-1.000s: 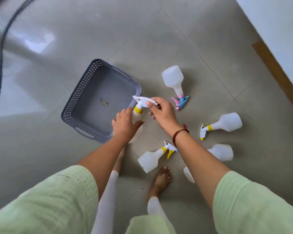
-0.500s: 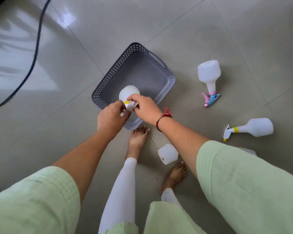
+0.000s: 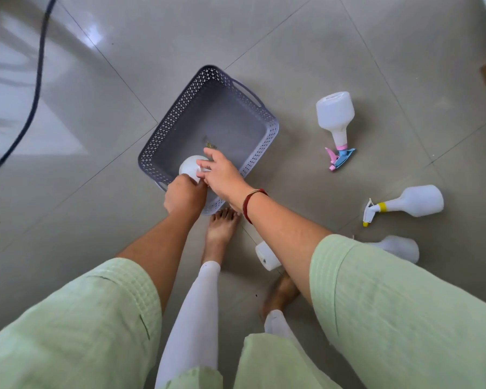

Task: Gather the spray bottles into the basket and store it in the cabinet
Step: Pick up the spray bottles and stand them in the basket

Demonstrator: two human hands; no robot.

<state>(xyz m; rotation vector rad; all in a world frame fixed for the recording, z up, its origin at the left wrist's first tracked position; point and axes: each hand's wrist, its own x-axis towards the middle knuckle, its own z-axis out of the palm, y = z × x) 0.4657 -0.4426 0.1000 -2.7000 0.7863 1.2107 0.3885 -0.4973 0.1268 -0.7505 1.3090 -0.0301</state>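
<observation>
Spray bottle (image 3: 192, 167) sits low inside the basket (image 3: 267, 141), left hand (image 3: 183, 197) closed on it, right hand (image 3: 222, 176) loosely open against it; next, release and reach for the floor bottles (image 3: 334, 116)

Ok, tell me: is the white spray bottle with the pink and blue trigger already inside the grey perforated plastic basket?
No, the white spray bottle with the pink and blue trigger lies on the floor tiles to the right of the grey perforated plastic basket.
</observation>
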